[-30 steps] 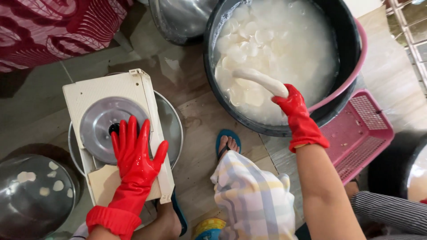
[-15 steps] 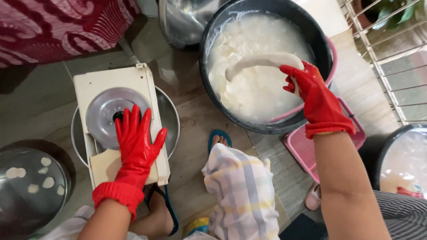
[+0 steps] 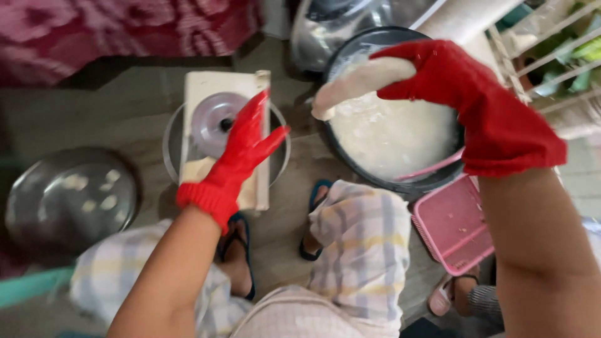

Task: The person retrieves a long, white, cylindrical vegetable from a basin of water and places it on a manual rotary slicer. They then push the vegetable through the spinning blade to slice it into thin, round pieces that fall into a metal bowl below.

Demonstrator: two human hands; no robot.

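Nearest, the left hand [image 3: 241,147] in its red glove lay with fingers spread and flat on the white slicer [image 3: 220,134], gripping nothing. The slicer sat across a metal basin [image 3: 172,134], and a few cut rounds showed in the steel bowl [image 3: 69,197] at the left. Farther right, the right hand [image 3: 460,94] had closed its fingers round one end of a pale peeled root [image 3: 360,84], lifted clear above the dark tub [image 3: 400,181] of milky water. Its long axis ran left-right, free end pointing left toward the slicer. It was unsliced; most slicing seemingly remained.
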